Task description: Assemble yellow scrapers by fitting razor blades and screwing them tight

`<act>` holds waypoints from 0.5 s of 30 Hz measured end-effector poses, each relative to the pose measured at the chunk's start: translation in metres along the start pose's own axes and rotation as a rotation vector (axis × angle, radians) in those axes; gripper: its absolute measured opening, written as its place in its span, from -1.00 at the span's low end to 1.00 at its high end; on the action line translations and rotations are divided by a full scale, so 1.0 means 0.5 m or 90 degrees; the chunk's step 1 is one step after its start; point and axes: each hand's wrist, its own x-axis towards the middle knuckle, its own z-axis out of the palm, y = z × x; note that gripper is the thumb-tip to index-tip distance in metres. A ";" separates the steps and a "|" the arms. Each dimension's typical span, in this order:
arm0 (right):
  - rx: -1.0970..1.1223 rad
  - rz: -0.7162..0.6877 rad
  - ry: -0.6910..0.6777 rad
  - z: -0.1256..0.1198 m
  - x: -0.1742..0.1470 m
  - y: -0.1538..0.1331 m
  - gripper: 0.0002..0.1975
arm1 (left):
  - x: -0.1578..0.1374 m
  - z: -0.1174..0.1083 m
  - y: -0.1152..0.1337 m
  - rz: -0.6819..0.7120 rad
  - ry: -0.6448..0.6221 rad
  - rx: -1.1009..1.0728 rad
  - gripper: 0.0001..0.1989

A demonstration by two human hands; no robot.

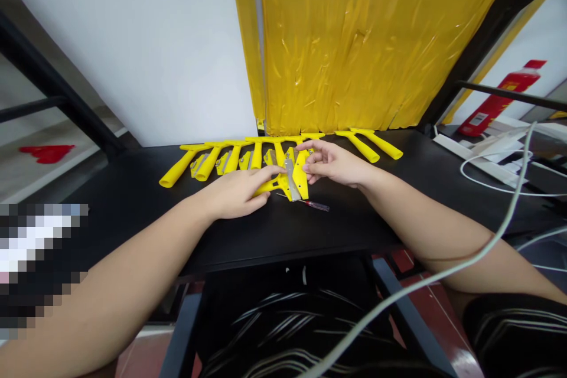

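Low over the black tabletop, my left hand [237,192] is closed around the handle of a yellow scraper [273,186]. A flat metal blade [289,175] lies across the scraper's head. My right hand [333,163] pinches a yellow plastic cover piece [302,174] at its right edge, beside the blade. Whether the cover touches the scraper head, I cannot tell. Just below the head, a small screwdriver [316,206] with a dark, clear-looking handle rests on the table, its shaft partly under the scraper.
Several yellow handles [177,168] with small metal-fitted yellow pieces [221,163] line the table's back edge. Two more handles [365,146] lie to the right. Further right are a red bottle [500,100] and white strips [478,159]. A pale cable [425,280] hangs across the right foreground.
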 end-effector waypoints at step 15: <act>-0.056 0.021 0.049 0.042 0.022 0.010 -0.59 | 0.007 0.003 0.005 0.087 0.012 -0.025 -0.50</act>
